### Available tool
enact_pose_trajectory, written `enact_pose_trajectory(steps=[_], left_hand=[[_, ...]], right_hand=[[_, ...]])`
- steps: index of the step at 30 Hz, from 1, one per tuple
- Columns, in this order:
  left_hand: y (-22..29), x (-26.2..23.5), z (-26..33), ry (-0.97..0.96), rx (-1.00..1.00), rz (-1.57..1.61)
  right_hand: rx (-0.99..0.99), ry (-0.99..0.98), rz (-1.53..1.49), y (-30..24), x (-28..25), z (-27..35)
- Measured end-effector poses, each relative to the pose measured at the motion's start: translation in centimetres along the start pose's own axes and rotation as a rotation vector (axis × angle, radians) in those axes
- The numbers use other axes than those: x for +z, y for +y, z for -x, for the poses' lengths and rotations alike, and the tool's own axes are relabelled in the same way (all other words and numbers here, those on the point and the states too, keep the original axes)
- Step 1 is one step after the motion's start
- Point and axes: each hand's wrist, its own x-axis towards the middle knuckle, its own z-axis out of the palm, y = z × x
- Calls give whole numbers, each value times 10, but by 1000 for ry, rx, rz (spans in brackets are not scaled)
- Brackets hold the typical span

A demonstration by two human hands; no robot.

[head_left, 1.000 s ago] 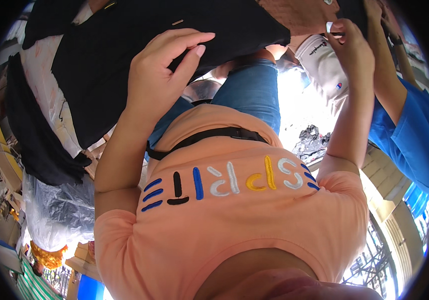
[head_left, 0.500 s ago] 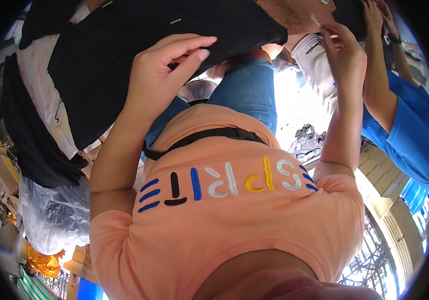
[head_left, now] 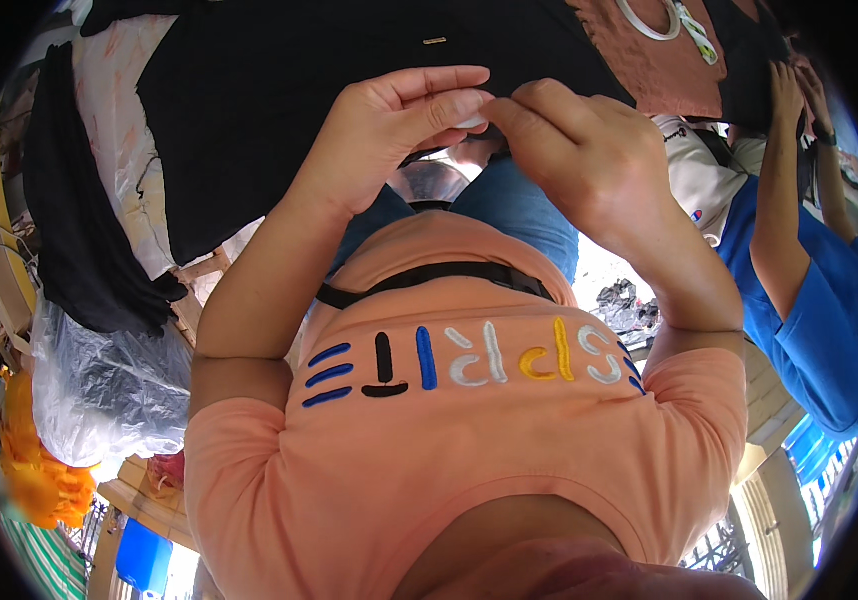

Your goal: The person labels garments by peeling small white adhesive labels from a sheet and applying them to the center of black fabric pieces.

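Note:
In front of my body, my left hand [head_left: 374, 130] and my right hand [head_left: 589, 150] meet at the fingertips. A small white piece [head_left: 471, 122] shows at the left thumb; its kind cannot be made out. The left hand's thumb and fingers close on it, with the index finger stretched above. My right thumb and index finger pinch at the same spot, and what lies between them is mostly hidden. Beyond both hands spreads a black garment [head_left: 269, 100] with a small gold-coloured metal tag [head_left: 435, 41].
To the right lies a brown cloth [head_left: 649, 80] with a white ring-shaped roll [head_left: 657, 22] on it. Another person's forearms [head_left: 781, 180] work beside it over black cloth. At left hang a black strip of cloth [head_left: 64, 220] and a clear plastic bag [head_left: 109, 390].
My right hand has come left from the brown cloth, bringing a small white piece, and now meets my left hand. The left hand has shifted slightly right and closed its fingertips.

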Motion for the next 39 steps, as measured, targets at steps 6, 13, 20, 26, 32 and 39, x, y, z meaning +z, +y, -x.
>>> enact_pose_trajectory(steps=[6,13,20,26,32,39], left_hand=[[0,-4,-4,-34,-63,75],[13,-4,-3,-16,59,-21],[19,-8,-3,39,50,-138],[24,-10,-8,-12,66,-197],[44,-17,-25,-68,90,-553],[62,2,-41,179,281,-698]], right_hand=[[84,36,19,-6,0,3],[70,220,-129,-5,16,8],[96,300,-93,-2,20,9],[77,319,-93,1,24,6],[227,315,-278,0,29,1],[222,296,-154,16,30,-2]])
